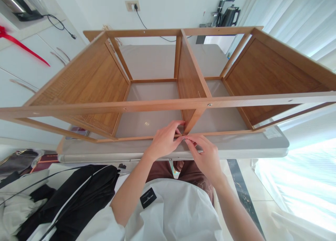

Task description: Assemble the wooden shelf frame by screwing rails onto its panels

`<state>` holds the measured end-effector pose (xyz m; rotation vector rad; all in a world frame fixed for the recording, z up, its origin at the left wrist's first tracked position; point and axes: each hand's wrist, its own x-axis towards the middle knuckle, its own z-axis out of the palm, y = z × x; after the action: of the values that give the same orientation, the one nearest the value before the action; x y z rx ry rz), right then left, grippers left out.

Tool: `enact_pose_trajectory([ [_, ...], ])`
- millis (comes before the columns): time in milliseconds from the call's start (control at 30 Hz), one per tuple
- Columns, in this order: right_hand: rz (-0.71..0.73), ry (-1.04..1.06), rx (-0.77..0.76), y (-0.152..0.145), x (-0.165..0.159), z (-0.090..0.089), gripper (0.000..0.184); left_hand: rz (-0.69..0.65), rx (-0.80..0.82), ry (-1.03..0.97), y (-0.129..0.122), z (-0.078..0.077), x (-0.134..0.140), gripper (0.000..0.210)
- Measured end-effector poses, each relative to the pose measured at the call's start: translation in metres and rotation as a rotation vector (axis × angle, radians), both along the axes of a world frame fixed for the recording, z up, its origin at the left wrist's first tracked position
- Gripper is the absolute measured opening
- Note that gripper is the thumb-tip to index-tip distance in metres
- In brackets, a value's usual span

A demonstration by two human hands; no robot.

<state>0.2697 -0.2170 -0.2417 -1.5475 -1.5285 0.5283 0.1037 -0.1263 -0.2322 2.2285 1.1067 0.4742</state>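
Observation:
A wooden shelf frame (162, 104), with slatted side panels and a middle divider (193, 68), stands on the table in front of me. My left hand (166, 139) is closed at the foot of the middle front post (194, 121), its fingers curled around the lower front rail (133, 139). Just right of it, my right hand (204, 151) brings thumb and forefinger together in a pinch at the same joint. Whatever lies between those fingertips is too small to make out. A screw hole (209, 104) shows in the upper front rail above.
The grey table (249, 143) carries the frame. Black and white clothing (89, 188) lies at lower left. White cabinets (28, 73) stand left, with a red ribbon (23, 47). A kettle (231, 15) is at the back right, near white curtains (296, 13).

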Motion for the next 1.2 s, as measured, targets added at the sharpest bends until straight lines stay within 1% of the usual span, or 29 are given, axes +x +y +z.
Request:
enact_pose_trajectory([
  [167,-0.031,-0.006,0.022,0.001,0.001,-0.001,0.014,0.016,0.001,0.003,0.0,0.0,0.0,0.039],
  [233,-0.016,-0.023,0.04,0.002,0.001,-0.002,0.015,0.015,0.002,0.005,0.0,0.0,0.001,0.04],
  [400,-0.046,-0.054,0.072,0.0,-0.003,-0.004,0.018,0.014,0.01,0.013,0.0,-0.002,0.0,0.04],
  [500,-0.018,-0.048,0.049,-0.005,-0.005,0.001,0.021,0.016,0.014,0.017,0.0,-0.002,-0.001,0.04],
  [600,-0.114,-0.007,0.005,-0.012,0.003,0.008,0.02,0.021,0.02,0.024,-0.001,0.001,-0.001,0.039],
  [700,-0.217,0.065,-0.046,-0.022,0.022,0.009,0.021,0.084,0.052,0.051,-0.006,0.004,0.006,0.037],
  [833,-0.3,0.088,-0.137,-0.038,0.056,-0.004,0.024,0.261,0.165,0.122,-0.013,-0.001,0.022,0.045],
  [900,-0.359,0.068,-0.17,-0.048,0.073,-0.01,0.028,0.302,0.206,0.141,-0.014,-0.005,0.028,0.048],
  [967,-0.417,0.049,-0.174,-0.059,0.089,-0.014,0.032,0.306,0.223,0.153,-0.014,-0.008,0.029,0.046],
  [1067,-0.497,0.031,-0.169,-0.071,0.112,-0.014,0.036,0.265,0.226,0.17,-0.01,-0.01,0.025,0.044],
  [1200,-0.597,0.015,-0.144,-0.073,0.147,-0.011,0.039,0.208,0.233,0.177,-0.007,-0.015,0.016,0.038],
])
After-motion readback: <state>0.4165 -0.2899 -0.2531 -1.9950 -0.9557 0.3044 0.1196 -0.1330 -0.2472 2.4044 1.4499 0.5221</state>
